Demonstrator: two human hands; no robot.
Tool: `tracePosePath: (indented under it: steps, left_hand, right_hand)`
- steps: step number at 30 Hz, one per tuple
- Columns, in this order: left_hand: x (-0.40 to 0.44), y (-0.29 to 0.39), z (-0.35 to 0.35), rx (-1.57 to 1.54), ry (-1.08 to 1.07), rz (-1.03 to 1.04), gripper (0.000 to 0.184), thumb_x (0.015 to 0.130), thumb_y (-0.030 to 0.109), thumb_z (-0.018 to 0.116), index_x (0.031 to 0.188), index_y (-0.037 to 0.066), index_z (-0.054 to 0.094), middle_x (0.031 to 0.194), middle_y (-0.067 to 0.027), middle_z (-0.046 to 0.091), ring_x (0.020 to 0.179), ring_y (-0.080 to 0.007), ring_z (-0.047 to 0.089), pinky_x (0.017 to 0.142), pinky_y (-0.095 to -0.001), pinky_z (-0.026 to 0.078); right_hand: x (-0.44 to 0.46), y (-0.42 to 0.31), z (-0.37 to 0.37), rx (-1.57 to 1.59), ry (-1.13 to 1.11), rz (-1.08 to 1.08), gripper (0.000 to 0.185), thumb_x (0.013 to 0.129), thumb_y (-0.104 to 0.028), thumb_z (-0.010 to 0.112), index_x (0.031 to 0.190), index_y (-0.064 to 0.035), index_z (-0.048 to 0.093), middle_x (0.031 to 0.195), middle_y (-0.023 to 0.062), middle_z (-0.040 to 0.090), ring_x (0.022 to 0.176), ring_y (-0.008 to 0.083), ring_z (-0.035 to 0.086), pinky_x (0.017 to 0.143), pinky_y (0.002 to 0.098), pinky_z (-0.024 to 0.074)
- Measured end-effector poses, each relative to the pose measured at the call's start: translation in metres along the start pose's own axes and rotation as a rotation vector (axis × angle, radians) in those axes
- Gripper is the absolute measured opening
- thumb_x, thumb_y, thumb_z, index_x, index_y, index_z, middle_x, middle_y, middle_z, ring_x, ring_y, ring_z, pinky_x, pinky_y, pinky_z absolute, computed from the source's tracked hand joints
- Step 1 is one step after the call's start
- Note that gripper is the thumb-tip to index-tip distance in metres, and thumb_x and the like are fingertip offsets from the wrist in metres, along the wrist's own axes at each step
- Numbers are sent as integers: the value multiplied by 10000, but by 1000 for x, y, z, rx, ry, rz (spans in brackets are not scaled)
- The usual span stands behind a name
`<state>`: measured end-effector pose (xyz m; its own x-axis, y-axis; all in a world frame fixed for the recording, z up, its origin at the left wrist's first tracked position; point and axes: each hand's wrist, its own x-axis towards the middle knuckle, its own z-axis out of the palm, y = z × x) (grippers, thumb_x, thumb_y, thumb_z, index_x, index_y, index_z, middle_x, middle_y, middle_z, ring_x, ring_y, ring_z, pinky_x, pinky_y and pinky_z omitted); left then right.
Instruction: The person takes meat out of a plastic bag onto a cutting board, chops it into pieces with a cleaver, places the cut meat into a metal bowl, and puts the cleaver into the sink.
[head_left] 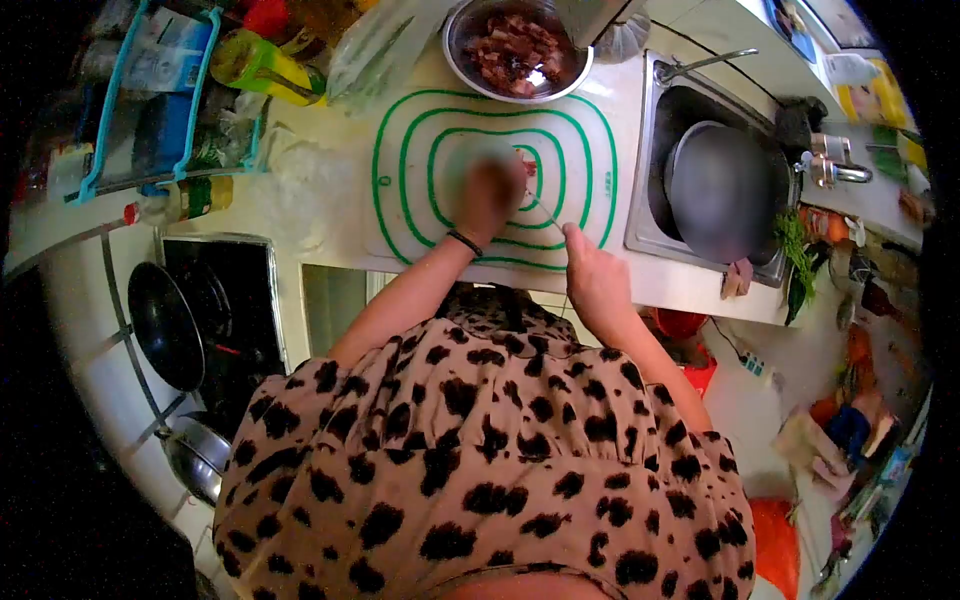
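Note:
A white cutting board [395,215] with green rounded outlines lies on the counter. Over its middle is my left hand [490,195], with a dark band on the wrist; its fingers are blurred. Small reddish pieces [528,165] show just beside those fingers. My right hand [598,275] is closed around the handle end of a knife [543,211] at the board's lower right, and the thin blade points up and left toward my left hand. Behind the board stands a metal bowl [455,62] holding cut dark red meat [515,55].
To the right is a sink [645,215] with a round pan [720,190] and a faucet [840,172]. Green leaves [792,240] lie at its edge. A yellow-green bottle [262,68] and a blue rack [190,95] are at the left, above a stove with a black wok [165,325].

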<state>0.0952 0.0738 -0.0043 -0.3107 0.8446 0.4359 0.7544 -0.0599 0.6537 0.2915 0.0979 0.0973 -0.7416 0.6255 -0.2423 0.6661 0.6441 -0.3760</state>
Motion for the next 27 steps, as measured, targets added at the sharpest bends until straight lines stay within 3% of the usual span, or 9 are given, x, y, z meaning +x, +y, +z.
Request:
tracePosePath:
  steps: [4, 7, 10, 12, 16, 18, 22, 25, 27]
  left_hand:
    - [3, -9, 7, -112, -102, -65, 181, 910, 163, 517, 950, 43, 646, 838, -158, 650, 760, -309, 609, 659, -413, 473]
    - [-5, -16, 16, -2, 0, 31, 157, 889, 139, 540, 960, 49, 647, 844, -152, 655, 764, -309, 614, 669, -409, 479]
    - [-7, -24, 27, -332, 20, -223, 133, 855, 120, 581, 941, 49, 652, 845, -141, 660, 760, -307, 618, 663, -401, 483]
    - [8, -2, 0, -142, 38, 25, 127, 827, 105, 613, 930, 47, 661, 859, -141, 662, 764, -302, 620, 663, -394, 486]
    - [11, 4, -4, -236, 25, 47, 112, 818, 111, 626, 898, 42, 663, 832, -147, 655, 749, -298, 619, 666, -391, 489]
    - [7, 11, -10, -199, -27, -118, 144, 784, 74, 640, 923, 38, 644, 898, -149, 643, 817, -318, 610, 708, -396, 492]
    - [-22, -20, 11, -52, -50, -51, 216, 739, 43, 653, 952, 34, 620, 985, -147, 607, 911, -349, 581, 776, -416, 487]
    - [-26, -24, 12, -12, -21, -25, 256, 709, 23, 664, 956, 38, 599, 1028, -150, 569, 981, -369, 547, 832, -435, 470]
    - [-27, -20, 9, 8, -52, -91, 233, 710, 33, 669, 931, 47, 593, 1000, -153, 561, 980, -355, 548, 851, -439, 465]
  right_hand:
    - [-4, -7, -1, -36, 2, 45, 334, 862, -63, 459, 1192, -35, 416, 928, 168, 629, 696, 373, 643, 553, 484, 502]
    - [-1, -8, -1, -5, 8, 46, 313, 866, -62, 450, 1175, -36, 412, 903, 164, 630, 673, 378, 639, 548, 487, 500]
    - [20, -4, 9, -24, -43, 47, 297, 866, -60, 454, 1158, -36, 405, 868, 175, 630, 662, 386, 635, 550, 493, 500]
    - [37, -2, 17, 20, -21, 16, 237, 848, -22, 447, 1078, -43, 398, 860, 210, 615, 696, 406, 618, 575, 511, 472]
    - [49, -5, 21, 60, -11, 17, 243, 848, -22, 446, 1085, -43, 396, 862, 213, 614, 697, 414, 613, 588, 513, 473]
    - [30, -5, 12, 40, 13, 10, 211, 864, -54, 459, 1070, -50, 415, 880, 193, 627, 680, 400, 636, 579, 501, 502]
    - [15, 2, 16, -5, -124, 102, 266, 864, -56, 464, 1126, -53, 419, 914, 200, 625, 685, 401, 634, 592, 496, 504]
    - [43, 12, 33, 56, 4, -3, 310, 863, -57, 462, 1170, -62, 415, 885, 205, 631, 700, 410, 634, 604, 501, 499]
    - [51, 11, 30, 95, -29, 161, 319, 856, -47, 462, 1171, -62, 418, 841, 210, 634, 711, 418, 634, 611, 513, 491]
